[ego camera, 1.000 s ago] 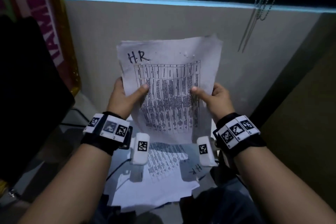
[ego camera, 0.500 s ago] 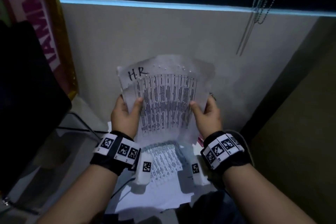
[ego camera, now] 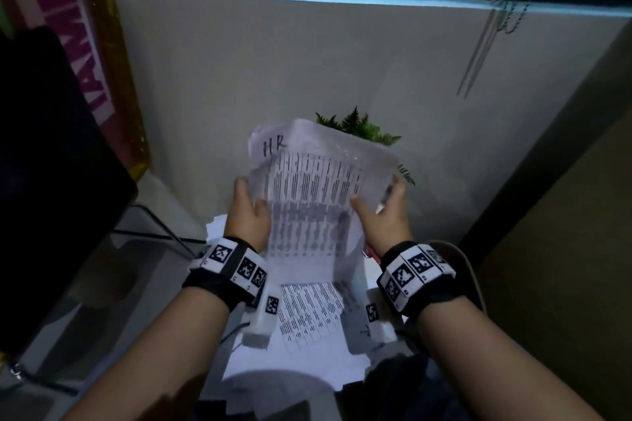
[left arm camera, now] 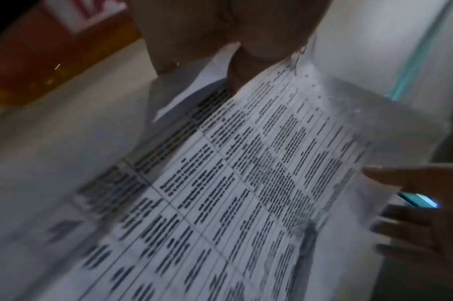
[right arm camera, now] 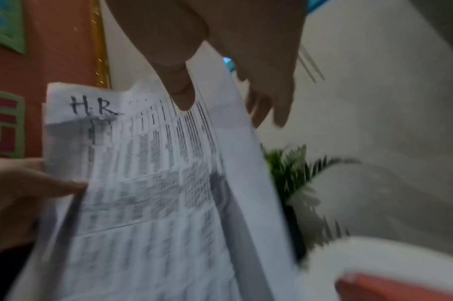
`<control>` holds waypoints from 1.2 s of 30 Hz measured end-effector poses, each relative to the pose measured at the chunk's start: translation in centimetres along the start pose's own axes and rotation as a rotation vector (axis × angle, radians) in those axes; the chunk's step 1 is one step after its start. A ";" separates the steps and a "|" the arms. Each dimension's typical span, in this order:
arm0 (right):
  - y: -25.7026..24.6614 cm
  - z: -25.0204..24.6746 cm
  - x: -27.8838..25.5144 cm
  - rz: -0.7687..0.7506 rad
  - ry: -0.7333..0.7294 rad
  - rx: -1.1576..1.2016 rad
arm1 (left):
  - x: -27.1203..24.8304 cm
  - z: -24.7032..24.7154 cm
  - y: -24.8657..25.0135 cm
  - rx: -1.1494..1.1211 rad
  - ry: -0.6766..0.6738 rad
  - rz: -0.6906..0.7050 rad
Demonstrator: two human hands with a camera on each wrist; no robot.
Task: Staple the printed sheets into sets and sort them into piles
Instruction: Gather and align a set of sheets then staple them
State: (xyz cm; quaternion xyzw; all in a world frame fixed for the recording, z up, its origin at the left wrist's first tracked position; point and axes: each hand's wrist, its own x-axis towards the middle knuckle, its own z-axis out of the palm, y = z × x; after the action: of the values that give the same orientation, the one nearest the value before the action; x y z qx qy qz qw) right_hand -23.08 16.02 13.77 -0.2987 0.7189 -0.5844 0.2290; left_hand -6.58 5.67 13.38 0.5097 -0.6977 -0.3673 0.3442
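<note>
A set of printed sheets [ego camera: 309, 195] with a table of text and "HR" handwritten at the top left is held up over the desk, its top curling away from me. My left hand [ego camera: 247, 215] pinches its left edge, thumb on the front. My right hand [ego camera: 383, 212] pinches the right edge the same way. The wrist views show the sheets [left arm camera: 246, 183] [right arm camera: 155, 183] close up, with my left thumb [left arm camera: 246, 67] and right thumb [right arm camera: 179, 89] on the print. Below lies a pile of more printed sheets [ego camera: 307, 314] on the desk.
A green fern-like plant [ego camera: 362, 130] stands behind the held sheets against the grey wall. A dark monitor [ego camera: 51, 181] fills the left side, with a pink and orange poster [ego camera: 92, 44] behind it. Blind cords [ego camera: 492, 27] hang at the upper right. A red object [right arm camera: 390, 289] lies by my right wrist.
Both hands have carried the sheets down and away from me toward the wall. The top of the sheets has curled backward, and the plant behind them has come into sight.
</note>
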 end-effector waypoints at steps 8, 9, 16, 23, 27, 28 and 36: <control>-3.3 -1.0 2.4 -0.460 -0.100 -0.564 | 1.2 -2.4 3.6 0.543 -0.210 0.490; -2.9 -0.5 2.4 -0.419 -0.151 -0.490 | 1.0 -1.8 3.5 0.556 -0.242 0.491; 0.6 -1.3 1.2 -0.085 -0.075 -0.110 | 1.4 -3.4 -2.8 0.403 0.154 0.222; 2.3 -2.7 0.4 -0.044 -0.003 0.041 | 1.1 -5.2 -6.0 -0.459 0.094 -0.240; 5.2 -1.6 -0.2 0.115 -0.014 0.000 | 0.5 -3.8 -7.7 -0.355 0.101 -0.260; 6.2 -1.2 -0.4 0.148 -0.049 -0.062 | 0.3 -3.3 -8.1 -0.316 0.101 -0.263; 7.3 -0.7 -0.5 0.189 -0.044 -0.181 | 0.2 -2.6 -9.1 -0.219 0.174 -0.246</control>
State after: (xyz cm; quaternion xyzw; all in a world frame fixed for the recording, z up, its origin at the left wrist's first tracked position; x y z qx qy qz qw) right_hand -24.37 17.94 6.81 -0.2617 0.7886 -0.4863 0.2706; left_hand -0.26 3.17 6.78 0.5804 -0.5536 -0.4348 0.4093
